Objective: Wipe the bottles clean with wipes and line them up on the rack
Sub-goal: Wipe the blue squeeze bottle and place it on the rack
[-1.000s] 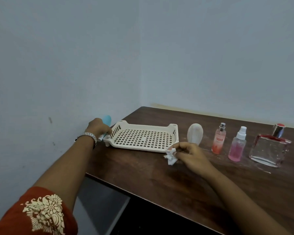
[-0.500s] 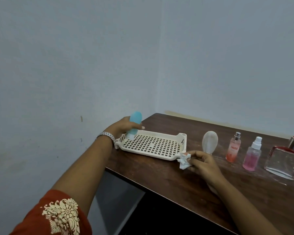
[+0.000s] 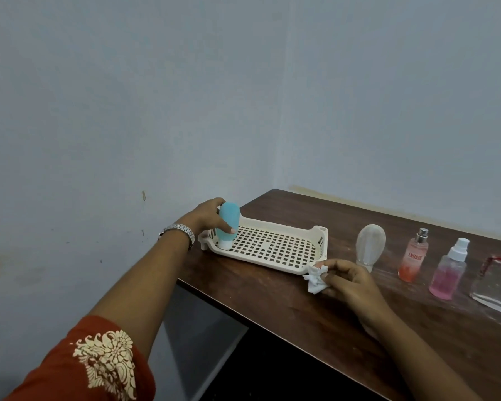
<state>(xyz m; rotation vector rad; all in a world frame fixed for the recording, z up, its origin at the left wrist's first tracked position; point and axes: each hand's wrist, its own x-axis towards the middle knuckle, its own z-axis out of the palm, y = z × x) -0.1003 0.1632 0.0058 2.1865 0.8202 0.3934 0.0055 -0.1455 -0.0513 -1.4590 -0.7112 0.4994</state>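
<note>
One blue squeeze bottle (image 3: 228, 224) stands cap-down at the cream rack's (image 3: 321, 238) left end, your left hand (image 3: 206, 217) curling its fingers round it, likely to start the line. Your right hand (image 3: 350, 282) pinches the crumpled wipe (image 3: 314, 280) on the desk (image 3: 272, 299), seemingly ready for the clear squeeze bottle (image 3: 370, 246) nearby.

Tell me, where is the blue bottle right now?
In the head view, the blue bottle stands cap-down at the left end of the white rack, gripped by the left hand.

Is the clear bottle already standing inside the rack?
No, the clear bottle stands on the table beside the rack; only the blue bottle is in it.
</note>
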